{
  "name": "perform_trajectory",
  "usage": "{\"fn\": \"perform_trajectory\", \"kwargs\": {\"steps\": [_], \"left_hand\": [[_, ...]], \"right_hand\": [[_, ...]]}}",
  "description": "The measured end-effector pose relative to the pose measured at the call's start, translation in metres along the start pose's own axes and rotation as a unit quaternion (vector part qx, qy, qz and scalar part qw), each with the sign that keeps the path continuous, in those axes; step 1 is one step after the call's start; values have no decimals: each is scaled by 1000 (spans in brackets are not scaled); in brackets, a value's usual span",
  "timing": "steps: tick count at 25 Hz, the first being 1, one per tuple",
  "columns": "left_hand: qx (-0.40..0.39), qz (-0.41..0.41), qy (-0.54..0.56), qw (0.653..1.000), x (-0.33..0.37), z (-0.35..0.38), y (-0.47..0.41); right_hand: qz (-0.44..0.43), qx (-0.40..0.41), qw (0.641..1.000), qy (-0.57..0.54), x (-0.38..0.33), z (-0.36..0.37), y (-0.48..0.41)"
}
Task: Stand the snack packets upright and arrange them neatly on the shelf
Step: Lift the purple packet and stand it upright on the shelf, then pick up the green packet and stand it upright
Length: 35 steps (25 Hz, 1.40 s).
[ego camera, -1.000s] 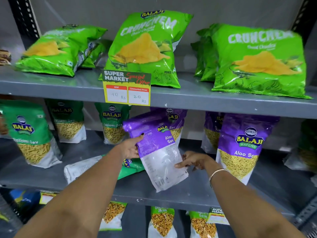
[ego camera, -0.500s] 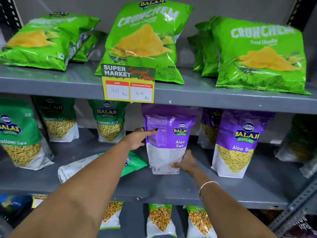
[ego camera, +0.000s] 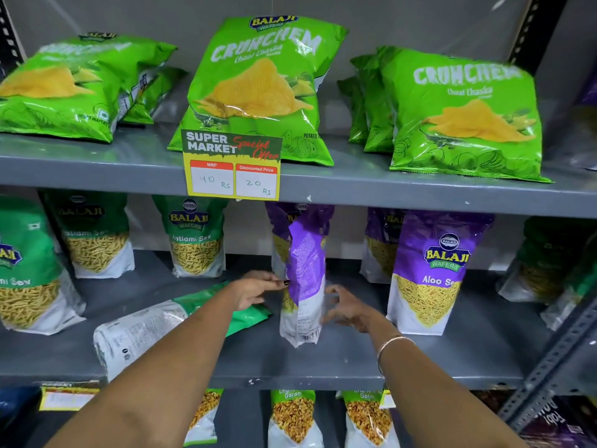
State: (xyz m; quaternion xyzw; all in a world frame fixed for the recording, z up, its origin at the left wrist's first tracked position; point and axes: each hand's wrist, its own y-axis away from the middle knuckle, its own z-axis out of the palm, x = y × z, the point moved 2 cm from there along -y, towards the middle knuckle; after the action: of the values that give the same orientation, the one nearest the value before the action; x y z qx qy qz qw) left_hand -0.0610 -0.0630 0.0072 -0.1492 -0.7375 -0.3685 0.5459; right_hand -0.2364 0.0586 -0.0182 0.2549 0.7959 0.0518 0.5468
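While the purple packet (ego camera: 303,279) stands on its base on the middle shelf (ego camera: 355,360), we judge the task only partly complete. This packet sits between our two hands, turned edge-on so that its printed back and barcode face us rather than its front. Our left hand (ego camera: 255,294) reaches in from the left, its fingertips (ego camera: 284,282) touching or just beside the packet's left edge; motion blur prevents a firmer reading. Our right hand (ego camera: 347,307) is spread, fingers apart, just beside the packet's right side, with no clear grip visible.

Done, as far as we can judge: to the right of our right hand, a purple Aloo Sev packet (ego camera: 439,273) stands upright and faces forward. Beyond and to the left of our left hand, the green sev packets (ego camera: 197,236) also stand upright.

Remaining:
1. Rotate the purple packet so its front faces outward.
2. Raise the green packet (ego camera: 168,328) that lies flat under our left forearm, back side up.
3. Align the rows.
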Motion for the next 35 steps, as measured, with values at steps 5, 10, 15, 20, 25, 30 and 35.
{"fn": "perform_trajectory", "kwargs": {"steps": [5,10,15,20,25,30,35], "left_hand": [[17,61,50,997,5,27,-14],[51,68,-101,991,3,23,-16],[74,58,-65,993,6,10,-11],[114,52,-66,990,0,17,-7],[105,71,-50,991,-7,16,-12],[119,49,-208,970,-12,-36,2],[141,-24,-333,932,-46,-178,37]], "right_hand": [[-65,-104,992,24,0,15,-1],[-67,-27,997,0,-8,8,5],[-116,-49,990,-62,-5,-25,-3],[-134,-69,985,-88,-4,-37,-12],[-125,-56,985,-101,-9,-32,-7],[149,-116,979,78,4,-36,-4],[229,-145,962,16,-12,62,-3]]}}
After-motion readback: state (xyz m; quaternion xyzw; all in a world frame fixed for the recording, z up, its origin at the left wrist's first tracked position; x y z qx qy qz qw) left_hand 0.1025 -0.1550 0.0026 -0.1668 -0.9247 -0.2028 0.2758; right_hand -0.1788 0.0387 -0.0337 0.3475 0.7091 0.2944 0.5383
